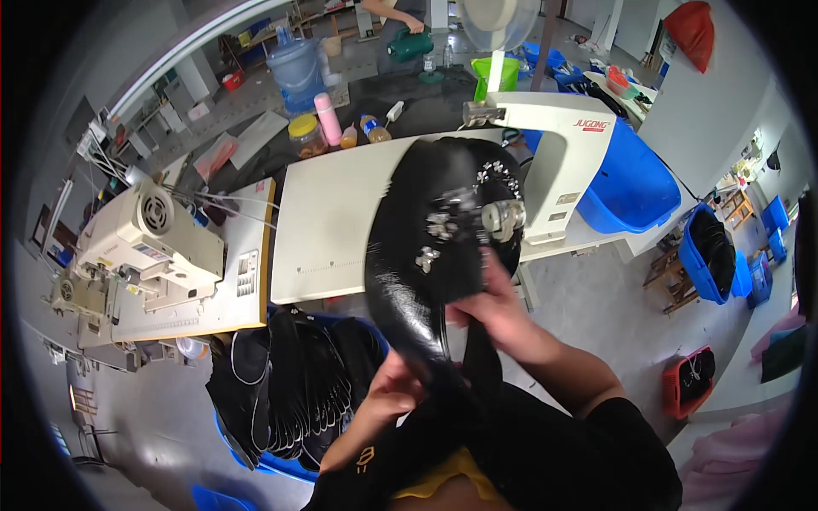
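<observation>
Standing leftmost: cream sewing machine [153, 243], small label on its body, print too small to read. Dark-marked panel [248, 271] on the table's right end, unreadable. Below, blue tub [277, 465] heaped with black pieces [294, 383], many pale-edged. Behind, large blue bucket [296, 78]; yellow-lidded jar [308, 141], contents unclear; pink bottle [327, 119]; labelled drink bottle [375, 129], brown within.

Centre: left hand [394, 387] closed at the lower edge of a glossy black piece [400, 281], fingers partly hidden behind it. Piece is held up before the person, over the white table's [328, 217] near edge, pale flower-shaped ornaments [441, 226] on it. Right hand [498, 311] pinches its right side, fingers closed on it.

Rightward: white machine arm [554, 157], red lettering near its top. Beside it, deep blue bin [630, 192]. Red basket [675, 393] holding dark material [697, 375]. Farthest: blue basket [696, 274] filled with black material [714, 247].
</observation>
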Available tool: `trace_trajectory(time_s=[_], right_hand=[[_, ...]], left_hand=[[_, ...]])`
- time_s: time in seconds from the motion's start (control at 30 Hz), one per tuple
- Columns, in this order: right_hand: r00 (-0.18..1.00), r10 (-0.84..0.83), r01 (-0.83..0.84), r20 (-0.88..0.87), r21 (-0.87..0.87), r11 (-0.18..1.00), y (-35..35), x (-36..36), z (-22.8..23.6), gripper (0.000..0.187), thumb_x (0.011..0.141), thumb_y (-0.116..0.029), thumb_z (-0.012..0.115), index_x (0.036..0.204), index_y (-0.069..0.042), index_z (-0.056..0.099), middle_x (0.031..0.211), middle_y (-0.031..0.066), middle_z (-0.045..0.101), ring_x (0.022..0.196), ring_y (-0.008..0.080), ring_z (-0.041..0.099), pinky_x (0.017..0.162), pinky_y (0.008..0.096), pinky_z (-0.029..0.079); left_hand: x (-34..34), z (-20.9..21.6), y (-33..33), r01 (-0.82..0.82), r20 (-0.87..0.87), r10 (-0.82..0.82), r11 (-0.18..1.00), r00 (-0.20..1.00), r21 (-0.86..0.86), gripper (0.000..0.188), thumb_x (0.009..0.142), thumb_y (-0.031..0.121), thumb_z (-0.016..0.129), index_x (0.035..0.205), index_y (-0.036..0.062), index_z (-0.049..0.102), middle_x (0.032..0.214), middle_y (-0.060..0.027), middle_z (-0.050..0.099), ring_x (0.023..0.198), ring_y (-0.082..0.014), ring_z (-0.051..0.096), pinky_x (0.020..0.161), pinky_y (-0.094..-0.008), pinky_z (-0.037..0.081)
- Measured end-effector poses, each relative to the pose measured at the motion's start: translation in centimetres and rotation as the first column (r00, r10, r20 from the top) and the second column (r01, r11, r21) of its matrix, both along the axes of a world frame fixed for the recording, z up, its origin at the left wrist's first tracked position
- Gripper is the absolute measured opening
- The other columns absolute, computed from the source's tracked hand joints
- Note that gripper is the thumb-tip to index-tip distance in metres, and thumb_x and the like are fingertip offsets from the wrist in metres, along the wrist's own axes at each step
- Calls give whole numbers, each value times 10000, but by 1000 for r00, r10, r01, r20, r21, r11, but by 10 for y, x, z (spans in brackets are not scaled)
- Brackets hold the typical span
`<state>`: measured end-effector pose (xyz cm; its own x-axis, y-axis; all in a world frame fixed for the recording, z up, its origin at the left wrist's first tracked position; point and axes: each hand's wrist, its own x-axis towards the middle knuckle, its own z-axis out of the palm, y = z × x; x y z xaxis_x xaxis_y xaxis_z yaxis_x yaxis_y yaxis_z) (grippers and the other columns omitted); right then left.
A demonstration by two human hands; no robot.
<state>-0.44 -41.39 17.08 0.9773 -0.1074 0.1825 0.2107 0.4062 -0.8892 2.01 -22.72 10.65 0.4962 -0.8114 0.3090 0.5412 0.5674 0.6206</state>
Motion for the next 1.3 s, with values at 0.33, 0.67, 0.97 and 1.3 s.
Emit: trace_trajectory(time_s=[0.33,0.67,0.97,1.3], right_hand=[[845,-530,528,66,-258,809,-127,32,5,721,747,-137,728,1305,34,305,1119,128,537,981,177,541,824,271,462],[577,-788,612,214,-752,245,-187,69,-99,627,758,-368,673,1181,52,480,1079,246,546,1011,385,522,893,397,410],[570,-671,772,474,-588,241,-173,93,-148,617,789,-190,576,1350,-90,338,1331,278,324,1158,437,379,979,474,309],[717,-691,558,94,-671,488,-235,201,-128,545,811,-287,533,1303,-94,398,1235,263,438,1094,444,461,947,444,375]], left_hand=[[49,-33,-158,-212,-249,314,907,916,364,504,890,102,515,1335,130,278,1082,-127,543,850,-208,567,840,-368,465],[40,-34,-188,-956,884,429,286,185,61,801,795,242,669,1387,9,182,1413,-229,207,1315,-340,213,1061,-415,207],[72,-56,-224,-931,949,303,364,91,-28,544,816,244,621,1271,17,427,1421,-237,177,1337,-361,138,1073,-402,168],[176,-33,-277,-927,874,390,340,290,156,676,803,288,667,1332,20,341,1364,-263,289,1302,-363,241,1059,-410,224]])
